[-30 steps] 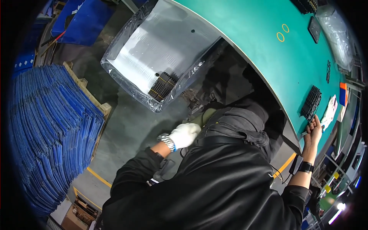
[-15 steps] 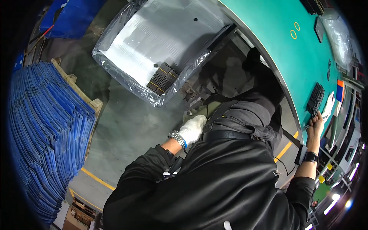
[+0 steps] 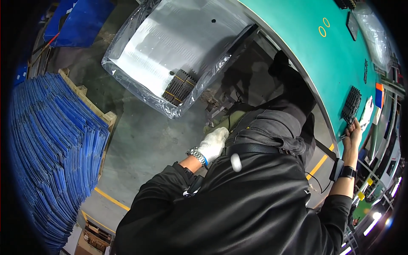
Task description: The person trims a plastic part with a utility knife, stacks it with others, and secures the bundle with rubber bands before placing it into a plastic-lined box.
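Green worktable (image 3: 306, 55): it curved across the upper right, and the black ridged part (image 3: 352, 104) lay flat on it near the right edge.
Plastic-lined box (image 3: 178, 46): it stood on the floor, well apart to the left, with a few dark ridged parts (image 3: 180, 87) in its near corner.
Stack of blue sheets (image 3: 55, 153): it sat on a wooden pallet far left.
Right hand (image 3: 353, 132): bare, it rested on the table edge just below the black ridged part, fingers curled together; whether it pinched anything could not be told.
Left hand (image 3: 213, 143): white-gloved, it was down at the person's hip, loosely closed, holding nothing visible, far from the part.
Doing it well: the right hand would likely do best taking the part by its long sides, lifting it level so the ridges do not catch.
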A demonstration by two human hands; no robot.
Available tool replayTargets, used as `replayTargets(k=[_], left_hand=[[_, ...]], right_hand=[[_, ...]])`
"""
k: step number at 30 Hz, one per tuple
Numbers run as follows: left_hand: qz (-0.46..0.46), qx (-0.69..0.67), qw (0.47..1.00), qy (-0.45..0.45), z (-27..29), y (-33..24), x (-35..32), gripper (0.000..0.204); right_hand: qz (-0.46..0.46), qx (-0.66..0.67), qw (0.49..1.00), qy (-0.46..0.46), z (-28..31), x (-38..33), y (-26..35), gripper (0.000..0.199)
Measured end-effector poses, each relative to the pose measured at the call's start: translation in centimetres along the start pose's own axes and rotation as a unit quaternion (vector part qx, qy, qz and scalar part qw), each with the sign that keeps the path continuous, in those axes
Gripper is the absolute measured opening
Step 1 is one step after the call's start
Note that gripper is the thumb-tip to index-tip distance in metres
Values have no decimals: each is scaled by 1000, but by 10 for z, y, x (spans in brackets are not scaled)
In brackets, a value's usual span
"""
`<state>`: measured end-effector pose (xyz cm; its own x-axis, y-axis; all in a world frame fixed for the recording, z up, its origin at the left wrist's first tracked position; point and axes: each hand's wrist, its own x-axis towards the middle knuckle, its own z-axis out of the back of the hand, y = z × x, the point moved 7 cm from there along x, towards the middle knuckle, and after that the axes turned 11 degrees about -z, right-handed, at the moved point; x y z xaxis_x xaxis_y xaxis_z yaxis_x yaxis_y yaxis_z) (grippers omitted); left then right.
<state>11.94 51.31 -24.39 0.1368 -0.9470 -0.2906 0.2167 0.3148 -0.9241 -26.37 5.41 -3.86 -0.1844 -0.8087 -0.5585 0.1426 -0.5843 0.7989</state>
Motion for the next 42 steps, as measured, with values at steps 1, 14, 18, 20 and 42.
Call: replayTargets(k=[1, 14, 18, 20, 42], left_hand=[[1, 0, 1000, 1, 1, -2, 0, 15], [65, 14, 995, 72, 23, -10, 21, 16], [65, 63, 994, 57, 61, -26, 56, 19], [38, 84, 995, 33, 81, -38, 77, 22], [-179, 70, 978, 85, -55, -413, 302, 50]], right_hand=[[-2, 0, 1000, -1, 2, 1, 0, 20], [10, 55, 998, -10, 8, 2, -3, 13], [4, 77, 997, -16, -14, -23, 0, 12], [-7, 97, 995, -25, -22, -36, 0, 11], [75, 75, 994, 37, -53, -56, 16, 35]])
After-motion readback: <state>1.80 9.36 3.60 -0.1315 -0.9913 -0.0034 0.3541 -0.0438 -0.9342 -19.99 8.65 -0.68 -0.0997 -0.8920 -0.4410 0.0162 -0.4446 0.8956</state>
